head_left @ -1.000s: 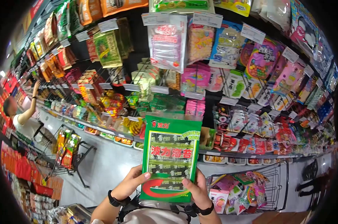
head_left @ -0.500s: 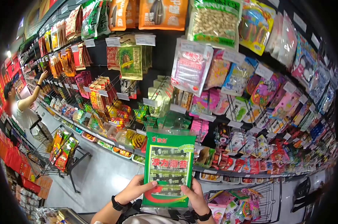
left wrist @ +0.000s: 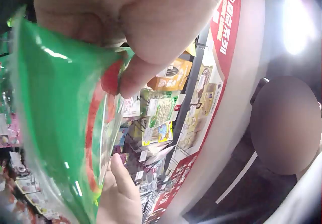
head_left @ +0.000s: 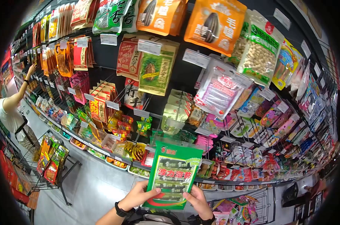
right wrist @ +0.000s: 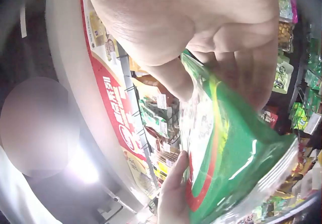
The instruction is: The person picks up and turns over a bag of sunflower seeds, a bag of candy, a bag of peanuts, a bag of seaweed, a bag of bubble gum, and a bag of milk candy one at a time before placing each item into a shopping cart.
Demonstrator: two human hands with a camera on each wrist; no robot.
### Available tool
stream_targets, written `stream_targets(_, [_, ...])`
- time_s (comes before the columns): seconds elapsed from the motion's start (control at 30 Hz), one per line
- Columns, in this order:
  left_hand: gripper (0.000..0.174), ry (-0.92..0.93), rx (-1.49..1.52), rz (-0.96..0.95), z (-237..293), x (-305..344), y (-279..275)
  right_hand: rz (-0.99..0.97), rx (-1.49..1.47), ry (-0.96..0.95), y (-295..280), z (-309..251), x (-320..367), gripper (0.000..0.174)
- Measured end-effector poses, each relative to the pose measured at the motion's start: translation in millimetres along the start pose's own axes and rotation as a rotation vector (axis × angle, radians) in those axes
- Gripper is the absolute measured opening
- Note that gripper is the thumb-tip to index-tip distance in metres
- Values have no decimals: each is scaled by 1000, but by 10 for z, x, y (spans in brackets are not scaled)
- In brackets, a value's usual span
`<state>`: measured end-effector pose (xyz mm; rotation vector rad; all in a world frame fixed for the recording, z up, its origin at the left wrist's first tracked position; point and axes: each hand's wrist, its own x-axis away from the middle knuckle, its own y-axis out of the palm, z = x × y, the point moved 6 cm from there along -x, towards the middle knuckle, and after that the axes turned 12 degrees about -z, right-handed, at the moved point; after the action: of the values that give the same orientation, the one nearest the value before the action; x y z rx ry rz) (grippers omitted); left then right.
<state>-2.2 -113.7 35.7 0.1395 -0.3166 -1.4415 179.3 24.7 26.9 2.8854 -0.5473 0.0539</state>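
Low in front of your chest, you hold a flat green plastic packet with red lettering and a clear window panel (head_left: 173, 174) upright, its printed face turned toward you and its top leaning slightly to the right. Your left hand (head_left: 140, 195) grips the packet's lower left corner, with the thumb laid across the front and the fingers curled behind it. Your right hand (head_left: 198, 200) pinches the lower right edge in the same way, thumb on the front. The wrist views confirm it, each showing a thumb pressed on the glossy green film. A black strap (head_left: 120, 210) circles your left wrist just below the packet.

Behind the packet rises a black wall rack (head_left: 179, 77) hung with snack bags and white price tags. High above the packet on that rack hangs an orange bag printed with a sunflower seed (head_left: 215, 24). Low to the packet's right stands a black wire basket (head_left: 269, 195) filled with pink and colourful pouches. Well to the packet's left, another person in a white top (head_left: 8, 110) reaches up to the rack, beside a wire trolley (head_left: 35, 176) holding orange packets.
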Motion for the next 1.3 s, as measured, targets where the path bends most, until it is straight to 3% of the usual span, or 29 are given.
stream_targets(0.3, [36, -34, -22, -56, -22, -84, -288, 76, -72, 21, 155, 102, -161, 42])
stream_targets(1.3, [34, -10, -104, 111, 122, -295, 579, 198, -68, -163, -749, 4, 415, 45])
